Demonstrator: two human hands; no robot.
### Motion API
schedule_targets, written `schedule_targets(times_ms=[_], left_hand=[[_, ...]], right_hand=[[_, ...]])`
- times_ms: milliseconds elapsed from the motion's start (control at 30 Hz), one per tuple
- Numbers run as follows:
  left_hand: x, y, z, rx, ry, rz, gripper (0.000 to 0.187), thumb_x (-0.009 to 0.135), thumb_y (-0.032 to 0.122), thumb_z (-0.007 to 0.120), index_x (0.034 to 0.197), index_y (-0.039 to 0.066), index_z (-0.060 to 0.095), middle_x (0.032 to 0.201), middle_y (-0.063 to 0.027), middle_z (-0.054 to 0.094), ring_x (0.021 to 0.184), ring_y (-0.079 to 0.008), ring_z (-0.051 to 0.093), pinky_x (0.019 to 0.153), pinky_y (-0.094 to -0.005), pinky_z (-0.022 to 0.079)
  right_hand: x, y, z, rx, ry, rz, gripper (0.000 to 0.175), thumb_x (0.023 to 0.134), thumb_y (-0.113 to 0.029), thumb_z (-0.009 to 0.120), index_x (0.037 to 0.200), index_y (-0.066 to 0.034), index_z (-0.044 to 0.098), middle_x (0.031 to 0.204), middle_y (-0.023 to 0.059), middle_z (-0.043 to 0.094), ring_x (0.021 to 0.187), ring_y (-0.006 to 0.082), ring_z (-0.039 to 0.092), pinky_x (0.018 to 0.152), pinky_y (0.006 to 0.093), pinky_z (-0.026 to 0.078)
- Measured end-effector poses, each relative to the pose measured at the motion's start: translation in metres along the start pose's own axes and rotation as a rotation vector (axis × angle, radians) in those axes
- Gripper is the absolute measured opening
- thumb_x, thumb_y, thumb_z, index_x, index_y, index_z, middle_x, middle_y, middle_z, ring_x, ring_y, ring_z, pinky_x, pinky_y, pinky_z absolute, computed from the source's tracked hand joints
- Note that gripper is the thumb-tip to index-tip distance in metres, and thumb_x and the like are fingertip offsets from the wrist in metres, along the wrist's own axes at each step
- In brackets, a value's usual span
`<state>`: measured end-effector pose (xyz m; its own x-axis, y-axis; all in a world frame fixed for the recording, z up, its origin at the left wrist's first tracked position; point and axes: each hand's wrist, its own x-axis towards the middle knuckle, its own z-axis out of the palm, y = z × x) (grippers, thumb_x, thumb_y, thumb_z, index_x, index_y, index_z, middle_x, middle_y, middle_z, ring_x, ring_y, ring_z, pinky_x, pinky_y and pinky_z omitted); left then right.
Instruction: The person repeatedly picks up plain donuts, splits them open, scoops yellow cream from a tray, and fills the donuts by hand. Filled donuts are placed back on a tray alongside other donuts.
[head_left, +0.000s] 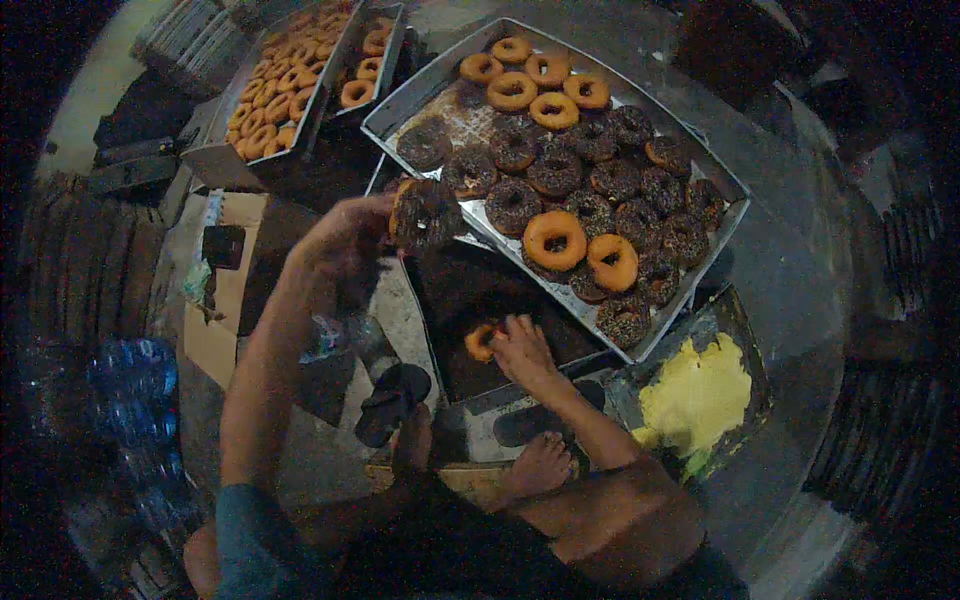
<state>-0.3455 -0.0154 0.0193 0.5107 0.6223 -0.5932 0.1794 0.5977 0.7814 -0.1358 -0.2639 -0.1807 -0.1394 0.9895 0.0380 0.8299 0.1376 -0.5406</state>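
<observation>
My left hand (358, 229) is raised and grips a ring doughnut coated in dark chocolate sprinkles (427, 214), tilted so its coated face shows. Low over a deep dark tray (450, 296), my right hand (526, 354) has its fingers on a plain golden doughnut (478, 343) lying in the tray's dark contents. A large metal tray (450, 105) sits above and to the right. Many sprinkle-coated doughnuts (556, 171) fill its middle and right. Several plain doughnuts (511, 91) lie at its far end, and two plain ones (555, 240) rest on coated ones nearer me.
Two trays of plain doughnuts (274, 97) stand at the upper left. A pan smeared with a yellow spread (701, 390) lies at the right. An opened cardboard box (225, 300) is at the left, with clear blue-tinted plastic bottles (139, 397) behind. Sandals (394, 401) lie near my feet.
</observation>
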Motion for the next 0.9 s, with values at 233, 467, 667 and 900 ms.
schedule_targets(times_ms=[233, 467, 667, 900], left_hand=[[0.010, 0.067, -0.030, -0.003, -0.155, 0.220, 0.033, 0.096, 0.021, 0.056, 0.124, 0.004, 0.060, 0.111, -0.0070, 0.069, 0.101, -0.0213, 0.067, 0.084, -0.0379, 0.054], [0.063, 0.089, -0.053, -0.056, -0.054, 0.150, 0.027, 0.098, 0.012, 0.050, 0.121, 0.002, 0.060, 0.108, -0.0095, 0.069, 0.097, -0.0216, 0.065, 0.088, -0.0391, 0.052], [0.164, 0.094, -0.036, -0.237, -0.109, 0.140, 0.029, 0.096, 0.001, 0.050, 0.124, 0.000, 0.056, 0.108, -0.0113, 0.065, 0.095, -0.0217, 0.063, 0.083, -0.0343, 0.053], [0.236, 0.109, -0.075, 1.432, 0.374, 0.188, 0.029, 0.083, 0.009, 0.060, 0.108, -0.004, 0.067, 0.094, -0.0235, 0.070, 0.090, -0.0376, 0.070, 0.073, -0.0494, 0.056]], right_hand=[[0.000, -0.032, -0.123, 0.551, 0.097, -0.011, 0.018, 0.082, -0.010, 0.076, 0.098, -0.0047, 0.071, 0.104, 0.0113, 0.064, 0.097, 0.0287, 0.065, 0.086, 0.0382, 0.052], [0.098, 0.008, -0.197, 0.662, 0.322, 0.117, 0.018, 0.092, -0.012, 0.068, 0.104, 0.0009, 0.066, 0.100, 0.0059, 0.068, 0.097, 0.0155, 0.065, 0.083, 0.0335, 0.054], [0.197, 0.055, -0.201, 1.057, 0.297, 0.445, 0.025, 0.092, -0.017, 0.068, 0.109, 0.0025, 0.067, 0.101, 0.0090, 0.070, 0.089, 0.0178, 0.066, 0.082, 0.0334, 0.053], [0.300, 0.099, -0.172, 0.158, 0.378, 0.399, 0.017, 0.088, -0.014, 0.068, 0.099, -0.0022, 0.071, 0.096, 0.0127, 0.071, 0.091, 0.0268, 0.068, 0.082, 0.0398, 0.055]])
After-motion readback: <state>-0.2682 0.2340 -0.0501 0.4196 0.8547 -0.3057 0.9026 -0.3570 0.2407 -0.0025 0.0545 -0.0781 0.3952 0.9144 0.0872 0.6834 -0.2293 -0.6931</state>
